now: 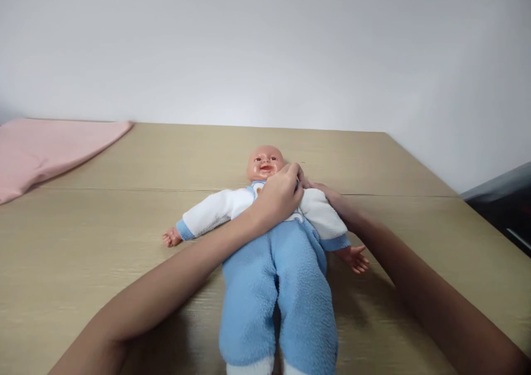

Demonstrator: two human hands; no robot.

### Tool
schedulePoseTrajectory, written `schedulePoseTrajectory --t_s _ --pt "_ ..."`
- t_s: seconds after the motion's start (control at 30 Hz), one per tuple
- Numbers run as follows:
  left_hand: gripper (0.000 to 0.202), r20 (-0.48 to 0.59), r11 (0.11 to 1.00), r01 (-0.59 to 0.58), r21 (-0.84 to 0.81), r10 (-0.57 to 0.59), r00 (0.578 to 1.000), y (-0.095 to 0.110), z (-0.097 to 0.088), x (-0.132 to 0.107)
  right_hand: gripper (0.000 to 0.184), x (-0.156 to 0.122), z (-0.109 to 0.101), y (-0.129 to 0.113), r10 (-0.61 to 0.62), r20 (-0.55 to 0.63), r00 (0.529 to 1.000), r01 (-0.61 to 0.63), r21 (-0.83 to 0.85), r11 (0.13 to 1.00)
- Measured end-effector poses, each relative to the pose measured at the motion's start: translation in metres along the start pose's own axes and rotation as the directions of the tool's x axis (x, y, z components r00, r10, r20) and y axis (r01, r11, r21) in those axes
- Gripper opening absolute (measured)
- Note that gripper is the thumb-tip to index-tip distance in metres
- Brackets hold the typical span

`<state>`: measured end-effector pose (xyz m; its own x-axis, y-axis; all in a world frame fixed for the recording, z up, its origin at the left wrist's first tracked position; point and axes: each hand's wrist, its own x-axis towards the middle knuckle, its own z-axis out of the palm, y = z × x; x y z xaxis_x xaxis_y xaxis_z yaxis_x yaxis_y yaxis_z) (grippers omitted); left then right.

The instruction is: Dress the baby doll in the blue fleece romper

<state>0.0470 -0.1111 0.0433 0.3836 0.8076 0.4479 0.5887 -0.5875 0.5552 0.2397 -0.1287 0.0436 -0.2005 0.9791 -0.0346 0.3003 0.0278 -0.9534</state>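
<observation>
A baby doll [305,275] lies on its back on the table, head at the far end. It wears blue fleece overalls and a white top with blue cuffs. A blue strap with a round button [259,190] shows on one shoulder. My left hand [282,191] reaches across the chest to the other shoulder, its fingers curled closed just under the chin. What they hold is hidden. My right hand [312,185] meets it there from beyond the doll's arm. Most of its fingers lie behind my left hand.
Pink cloth [53,151] covers the far left of the wooden table [103,253]. A seam crosses the tabletop near the doll's shoulders. A white wall [265,48] rises behind it. Beyond the right edge stands a dark object [506,203].
</observation>
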Motion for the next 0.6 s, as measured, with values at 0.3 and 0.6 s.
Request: schedulePoseTrajectory --t_s 0.3,0.6 --pt "0.038 0.088 0.990 0.002 0.143 -0.014 0.996 0.001 -0.004 -0.006 0.061 -0.033 -0.050 -0.007 0.163 0.195 0.967 -0.050 -0.484 0.873" --pt "0.010 0.070 0.990 -0.028 0.138 0.019 0.997 0.007 -0.010 -0.014 0.045 -0.026 -0.058 0.015 -0.211 0.145 0.967 0.247 -0.745 0.620"
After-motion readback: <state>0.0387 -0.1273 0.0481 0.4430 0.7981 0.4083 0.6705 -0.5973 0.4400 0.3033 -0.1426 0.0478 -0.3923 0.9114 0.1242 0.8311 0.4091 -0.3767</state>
